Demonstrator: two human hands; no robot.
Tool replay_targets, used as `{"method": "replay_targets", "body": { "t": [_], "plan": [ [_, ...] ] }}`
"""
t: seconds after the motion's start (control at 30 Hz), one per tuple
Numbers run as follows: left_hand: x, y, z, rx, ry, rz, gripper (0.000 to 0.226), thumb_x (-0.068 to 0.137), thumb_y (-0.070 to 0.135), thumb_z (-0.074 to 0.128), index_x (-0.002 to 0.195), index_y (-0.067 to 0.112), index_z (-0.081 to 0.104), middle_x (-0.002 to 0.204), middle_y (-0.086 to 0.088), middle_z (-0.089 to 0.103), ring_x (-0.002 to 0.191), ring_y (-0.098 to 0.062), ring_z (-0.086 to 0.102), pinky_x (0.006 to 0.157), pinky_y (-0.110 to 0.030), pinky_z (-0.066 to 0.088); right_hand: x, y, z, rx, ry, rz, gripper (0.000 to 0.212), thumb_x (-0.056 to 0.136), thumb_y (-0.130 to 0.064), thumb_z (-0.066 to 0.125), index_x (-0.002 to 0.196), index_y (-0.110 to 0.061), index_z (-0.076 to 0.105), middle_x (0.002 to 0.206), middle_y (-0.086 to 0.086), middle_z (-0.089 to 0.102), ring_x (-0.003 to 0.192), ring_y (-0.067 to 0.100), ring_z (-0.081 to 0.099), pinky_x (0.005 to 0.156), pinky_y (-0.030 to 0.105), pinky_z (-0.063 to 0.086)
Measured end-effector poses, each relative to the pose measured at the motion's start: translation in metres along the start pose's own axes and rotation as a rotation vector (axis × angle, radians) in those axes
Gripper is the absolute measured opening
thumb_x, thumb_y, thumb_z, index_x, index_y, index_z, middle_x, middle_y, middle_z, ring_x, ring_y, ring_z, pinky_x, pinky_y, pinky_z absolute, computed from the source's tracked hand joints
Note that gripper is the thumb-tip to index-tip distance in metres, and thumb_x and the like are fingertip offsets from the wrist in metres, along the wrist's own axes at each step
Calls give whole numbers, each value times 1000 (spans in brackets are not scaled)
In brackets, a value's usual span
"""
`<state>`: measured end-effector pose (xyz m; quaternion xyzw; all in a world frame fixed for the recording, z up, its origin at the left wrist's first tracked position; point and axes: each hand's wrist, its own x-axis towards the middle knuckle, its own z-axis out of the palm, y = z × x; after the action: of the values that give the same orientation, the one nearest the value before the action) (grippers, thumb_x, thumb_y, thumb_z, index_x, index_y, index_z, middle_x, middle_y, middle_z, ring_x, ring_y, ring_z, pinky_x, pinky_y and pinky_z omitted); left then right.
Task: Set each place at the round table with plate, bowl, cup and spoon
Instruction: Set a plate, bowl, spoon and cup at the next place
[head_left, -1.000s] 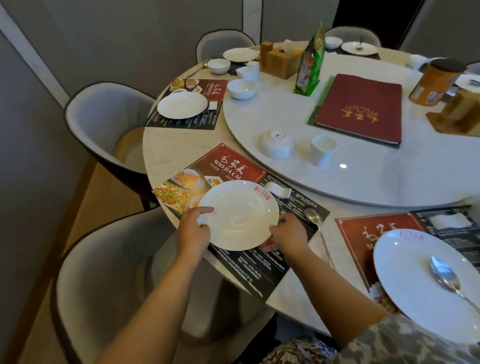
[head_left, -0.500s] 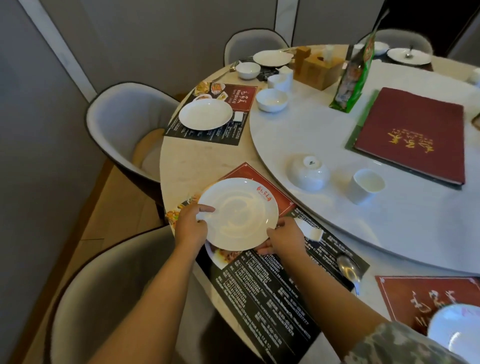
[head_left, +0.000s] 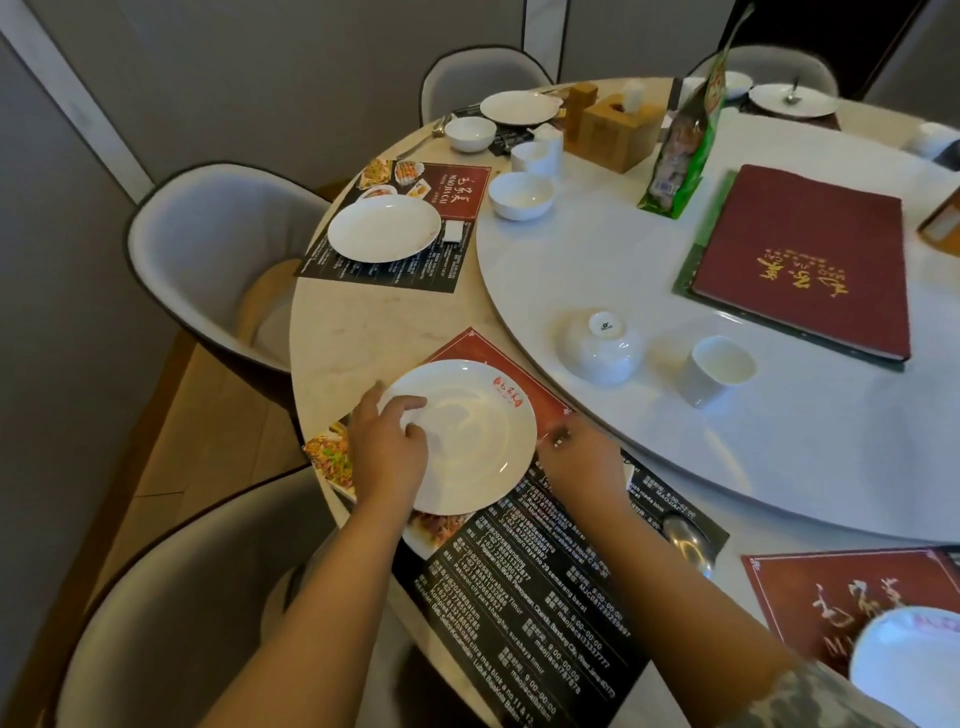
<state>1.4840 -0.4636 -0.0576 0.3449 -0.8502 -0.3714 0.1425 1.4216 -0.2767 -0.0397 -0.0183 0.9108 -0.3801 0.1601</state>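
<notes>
A white plate (head_left: 467, 441) with a red logo lies on the nearest placemat (head_left: 519, 597), over its red and food-photo end. My left hand (head_left: 387, 452) holds the plate's left rim, thumb on top. My right hand (head_left: 582, 460) is blurred, just off the plate's right edge, and holds nothing. A spoon (head_left: 685, 538) rests on the placemat's right part. On the turntable (head_left: 779, 457) beyond sit an upside-down white bowl (head_left: 600, 345) and a white cup (head_left: 719, 369).
The place to the left has a plate (head_left: 384, 228), with a bowl (head_left: 521, 195) and cups (head_left: 535, 153) on the turntable near it. A red menu book (head_left: 802, 260), green bag (head_left: 685, 140) and wooden tissue box (head_left: 618, 130) stand further back. Grey chairs (head_left: 208, 249) ring the table.
The plate has slid up and left on the placemat. My right hand has come off its rim and moved right; my left hand still holds it. My view has shifted left.
</notes>
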Motion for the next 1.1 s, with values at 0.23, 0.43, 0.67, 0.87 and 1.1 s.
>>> {"method": "replay_targets", "body": {
  "t": [0.23,0.43,0.67,0.87,1.1],
  "plan": [
    [21,72,56,-116,-302,257,38,96,9,49,130,25,55,136,8,54,123,-8,49,93,-18,34,73,0,-37,-172,374,-323,51,74,-23,77,121,-17,60,120,13,49,115,32,42,97,38,39],
    [39,91,97,-91,-435,290,67,95,5,47,152,27,19,149,9,43,132,-13,46,105,-28,41,133,8,-50,-378,193,-228,112,61,-49,85,151,-27,21,157,20,13,147,38,5,118,45,13],
    [44,83,106,-36,-397,359,60,93,2,46,148,23,31,149,4,44,135,-14,41,106,-22,33,147,15,-50,-307,143,-244,105,59,-45,85,147,-28,30,147,16,29,133,36,31,110,39,27],
    [38,93,81,-225,-360,314,50,93,1,47,137,25,47,130,8,59,116,-10,55,85,-15,43,98,7,-62,230,30,-308,96,61,-31,89,140,-30,35,136,4,45,125,20,44,100,34,42],
    [-40,79,54,-284,-300,297,29,99,24,49,127,22,57,112,13,62,100,-4,56,73,0,37,-23,24,-68,835,-379,-46,72,68,-41,76,130,-27,41,118,8,62,99,20,67,76,32,54]
  ]
}}
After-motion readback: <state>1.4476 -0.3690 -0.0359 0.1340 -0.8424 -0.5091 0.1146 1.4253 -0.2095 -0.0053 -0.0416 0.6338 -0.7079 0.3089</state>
